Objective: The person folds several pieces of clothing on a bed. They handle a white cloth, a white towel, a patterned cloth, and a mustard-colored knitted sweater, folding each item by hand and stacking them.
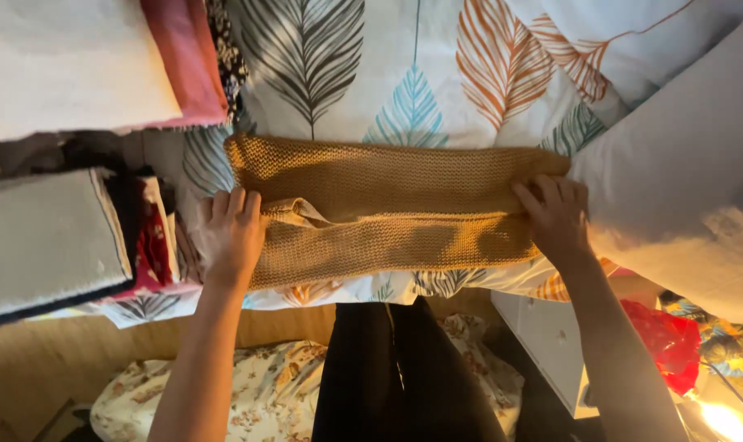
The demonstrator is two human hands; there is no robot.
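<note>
A mustard-brown knitted garment [388, 205] lies folded into a long band across a white bedsheet printed with large leaves [421, 74]. My left hand [231, 233] rests flat on the garment's left end, fingers pressing the folded edge. My right hand [556, 217] grips the right end, fingers curled over the fold. Both arms reach up from the bottom of the view.
Stacks of folded cloth sit at the left: a cream pile [48, 237], another cream piece [69, 61] and a pink one [187, 57]. A white pillow [682, 180] lies at the right. Below are a floral fabric [273, 389], red bag [670, 340] and white drawer unit [551, 340].
</note>
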